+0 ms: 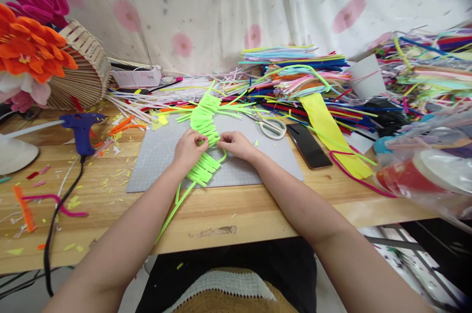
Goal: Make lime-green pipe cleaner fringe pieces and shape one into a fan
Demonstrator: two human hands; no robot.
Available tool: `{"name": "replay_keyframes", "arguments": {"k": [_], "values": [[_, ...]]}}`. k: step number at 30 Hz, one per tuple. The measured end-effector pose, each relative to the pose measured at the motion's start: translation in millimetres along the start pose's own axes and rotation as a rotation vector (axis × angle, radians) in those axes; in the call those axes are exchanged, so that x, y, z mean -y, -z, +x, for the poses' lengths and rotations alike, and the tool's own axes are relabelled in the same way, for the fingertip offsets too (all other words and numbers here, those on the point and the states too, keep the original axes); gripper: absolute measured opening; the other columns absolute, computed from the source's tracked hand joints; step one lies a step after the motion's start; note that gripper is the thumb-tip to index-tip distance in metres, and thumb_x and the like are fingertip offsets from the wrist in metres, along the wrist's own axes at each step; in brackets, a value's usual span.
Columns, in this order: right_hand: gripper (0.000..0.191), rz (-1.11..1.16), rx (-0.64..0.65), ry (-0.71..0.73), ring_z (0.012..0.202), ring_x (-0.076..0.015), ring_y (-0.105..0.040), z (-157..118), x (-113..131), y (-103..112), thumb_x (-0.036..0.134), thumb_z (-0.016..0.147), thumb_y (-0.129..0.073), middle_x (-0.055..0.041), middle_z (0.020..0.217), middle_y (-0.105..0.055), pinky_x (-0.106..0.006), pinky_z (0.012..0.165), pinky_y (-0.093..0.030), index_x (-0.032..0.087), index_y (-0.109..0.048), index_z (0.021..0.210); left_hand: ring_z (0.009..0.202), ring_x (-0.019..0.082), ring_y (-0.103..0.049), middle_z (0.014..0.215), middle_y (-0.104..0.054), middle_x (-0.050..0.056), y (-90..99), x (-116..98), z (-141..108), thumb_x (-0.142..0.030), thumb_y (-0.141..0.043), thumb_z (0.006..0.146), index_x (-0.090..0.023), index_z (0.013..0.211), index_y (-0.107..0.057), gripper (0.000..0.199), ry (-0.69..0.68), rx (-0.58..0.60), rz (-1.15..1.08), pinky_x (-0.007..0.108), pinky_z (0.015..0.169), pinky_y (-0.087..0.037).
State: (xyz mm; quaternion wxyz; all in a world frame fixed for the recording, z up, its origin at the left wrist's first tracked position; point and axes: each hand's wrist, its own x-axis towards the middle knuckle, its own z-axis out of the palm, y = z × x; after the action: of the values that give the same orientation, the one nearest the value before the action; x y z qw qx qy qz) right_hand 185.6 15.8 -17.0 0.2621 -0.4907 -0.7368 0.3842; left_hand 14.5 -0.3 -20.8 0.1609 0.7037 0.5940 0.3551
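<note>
A lime-green piece made of pipe cleaners (204, 112) lies over the grey cutting mat (158, 156), its rows packed side by side in a curved strip. My left hand (191, 148) is closed on the strip's left edge, thumb and fingers pinched together. Across from it, my right hand (236, 145) pinches at the right edge of the same strip. Its fingertips partly hide what lies between them. Loose green stems stick out from the far end, and one long stem runs off the mat toward the table's front edge.
White-handled scissors (273, 128) and a black phone (309, 146) lie to the right, near a yellow strip (335, 136). A blue glue gun (81, 131) with a cord stands left. Pipe cleaner bundles (306, 77) line the back; a wrapped red-and-white container (424, 173) sits far right.
</note>
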Motion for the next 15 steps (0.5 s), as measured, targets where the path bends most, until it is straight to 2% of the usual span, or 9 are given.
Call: {"name": "replay_keyframes", "arguments": {"k": [7, 15], "values": [[0.021, -0.005, -0.02, -0.016, 0.052, -0.0068, -0.036, 1.3, -1.0, -1.3, 0.031, 0.069, -0.05, 0.0048, 0.051, -0.043, -0.021, 0.052, -0.026, 0.015, -0.051, 0.057, 0.06, 0.009, -0.048, 0.079, -0.057, 0.001, 1.3, -2.5, -0.9, -0.023, -0.057, 0.07, -0.017, 0.072, -0.065, 0.01, -0.021, 0.029, 0.031, 0.023, 0.058, -0.039], [0.021, 0.048, -0.057, -0.056, 0.053, -0.0078, -0.046, 3.8, -3.7, -4.7, 0.031, 0.073, -0.051, 0.0011, 0.057, -0.058, -0.02, 0.054, -0.032, 0.014, -0.059, 0.064, 0.059, 0.008, -0.05, 0.087, -0.058, 0.0, 2.9, -7.3, -5.2, -0.025, -0.054, 0.072, -0.021, 0.082, -0.069, 0.017, -0.079, 0.069, 0.129, 0.024, 0.057, -0.036]]}}
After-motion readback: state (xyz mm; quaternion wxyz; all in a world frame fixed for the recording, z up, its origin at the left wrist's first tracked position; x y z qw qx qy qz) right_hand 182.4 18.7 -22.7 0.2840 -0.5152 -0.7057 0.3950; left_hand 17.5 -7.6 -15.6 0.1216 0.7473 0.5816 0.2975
